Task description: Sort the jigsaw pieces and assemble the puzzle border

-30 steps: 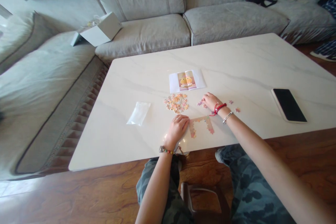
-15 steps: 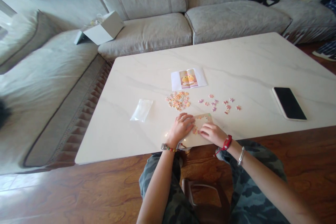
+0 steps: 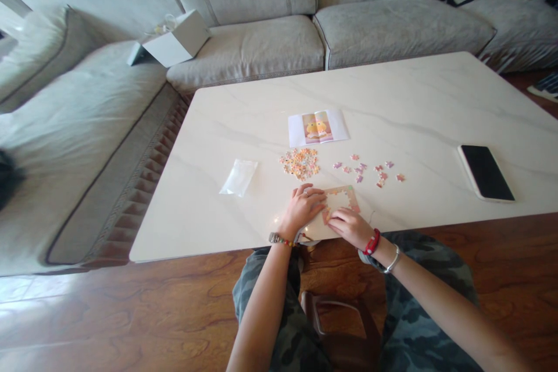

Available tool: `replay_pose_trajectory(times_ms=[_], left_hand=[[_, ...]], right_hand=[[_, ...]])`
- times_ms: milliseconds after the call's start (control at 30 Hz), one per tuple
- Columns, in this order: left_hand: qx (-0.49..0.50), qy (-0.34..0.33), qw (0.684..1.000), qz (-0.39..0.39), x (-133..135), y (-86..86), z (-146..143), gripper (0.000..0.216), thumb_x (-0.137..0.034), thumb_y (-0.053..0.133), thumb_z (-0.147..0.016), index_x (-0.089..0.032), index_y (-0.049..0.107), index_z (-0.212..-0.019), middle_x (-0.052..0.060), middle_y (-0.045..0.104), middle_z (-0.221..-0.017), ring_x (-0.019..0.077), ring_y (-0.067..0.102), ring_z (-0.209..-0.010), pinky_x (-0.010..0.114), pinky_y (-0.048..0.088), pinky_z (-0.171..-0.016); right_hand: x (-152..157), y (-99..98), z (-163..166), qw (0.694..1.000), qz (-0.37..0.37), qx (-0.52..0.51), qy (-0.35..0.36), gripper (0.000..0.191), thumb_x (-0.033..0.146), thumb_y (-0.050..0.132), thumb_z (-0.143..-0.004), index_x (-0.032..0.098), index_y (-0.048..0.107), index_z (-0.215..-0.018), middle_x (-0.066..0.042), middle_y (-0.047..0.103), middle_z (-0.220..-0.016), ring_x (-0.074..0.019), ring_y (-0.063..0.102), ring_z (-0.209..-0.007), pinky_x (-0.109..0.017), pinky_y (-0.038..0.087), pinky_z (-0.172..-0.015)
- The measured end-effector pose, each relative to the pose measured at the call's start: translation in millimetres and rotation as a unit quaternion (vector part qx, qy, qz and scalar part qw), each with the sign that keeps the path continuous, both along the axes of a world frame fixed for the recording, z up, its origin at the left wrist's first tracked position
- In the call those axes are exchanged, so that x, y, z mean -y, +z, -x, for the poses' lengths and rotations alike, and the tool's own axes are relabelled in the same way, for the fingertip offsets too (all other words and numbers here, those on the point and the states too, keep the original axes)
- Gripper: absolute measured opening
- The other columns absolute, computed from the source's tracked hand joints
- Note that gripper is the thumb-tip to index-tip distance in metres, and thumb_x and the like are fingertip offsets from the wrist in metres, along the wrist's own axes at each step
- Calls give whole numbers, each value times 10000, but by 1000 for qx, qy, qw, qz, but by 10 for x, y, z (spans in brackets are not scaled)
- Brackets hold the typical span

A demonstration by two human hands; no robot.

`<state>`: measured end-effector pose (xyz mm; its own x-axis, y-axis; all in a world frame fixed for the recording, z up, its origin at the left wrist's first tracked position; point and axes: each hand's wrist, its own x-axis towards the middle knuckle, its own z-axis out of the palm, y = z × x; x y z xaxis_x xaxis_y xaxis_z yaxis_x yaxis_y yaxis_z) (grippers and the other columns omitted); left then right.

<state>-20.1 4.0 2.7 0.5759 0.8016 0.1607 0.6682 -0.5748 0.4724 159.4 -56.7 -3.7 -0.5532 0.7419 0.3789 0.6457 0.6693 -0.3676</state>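
A partly built jigsaw frame point(image 3: 345, 192) in pink and green lies near the front edge of the white marble table point(image 3: 418, 99). My left hand point(image 3: 303, 207) lies flat against the frame's left side, fingers spread and holding nothing. My right hand point(image 3: 349, 225) rests at the frame's lower left corner with its fingertips pinched together; whatever is between them is too small to see. Behind the frame are a heap of loose pieces point(image 3: 300, 163) and several scattered pieces point(image 3: 368, 170). The printed reference picture point(image 3: 318, 127) lies further back.
An empty clear plastic bag point(image 3: 239, 176) lies left of the heap. A black phone point(image 3: 486, 172) sits at the table's right. A grey sofa point(image 3: 261, 46) wraps round the table, with a white box point(image 3: 174, 42) on it. A dark stool point(image 3: 335, 331) stands between my knees.
My right hand left the scattered pieces and came back to the frame's lower left corner. The left hand stayed at the frame's left side. The view shifted slightly.
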Motion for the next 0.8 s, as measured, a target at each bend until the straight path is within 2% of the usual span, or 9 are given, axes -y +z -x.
replay_pose_trajectory(times_ms=[333, 533, 800], left_hand=[[7, 0, 1000, 8, -17, -29, 6, 243, -362, 491, -832, -276, 607, -1027, -17, 588, -1116, 221, 360, -1156, 388, 322, -951], [4, -1, 1000, 10, -15, 1, 3, 235, -356, 505, -824, -275, 613, -1017, -6, 590, -1109, 225, 361, -1156, 397, 332, -939], [-1, 1, 1000, 7, -12, 11, -1, 239, -358, 506, -823, -277, 613, -1021, 4, 588, -1107, 225, 366, -1153, 399, 335, -937]], right_hand=[[69, 56, 77, 994, -45, 101, -26, 211, 115, 430, -832, 161, 595, -708, -51, 575, -738, -148, 488, -721, -297, 387, -678], [69, 38, 28, 998, -26, 62, -10, 252, 120, 391, -843, 197, 623, -905, -68, 596, -835, -157, 522, -767, -305, 431, -724], [68, -11, -4, 1000, 25, -1, 6, 225, 186, 427, -837, 224, 614, -956, -85, 573, -949, -187, 538, -855, -348, 471, -754]])
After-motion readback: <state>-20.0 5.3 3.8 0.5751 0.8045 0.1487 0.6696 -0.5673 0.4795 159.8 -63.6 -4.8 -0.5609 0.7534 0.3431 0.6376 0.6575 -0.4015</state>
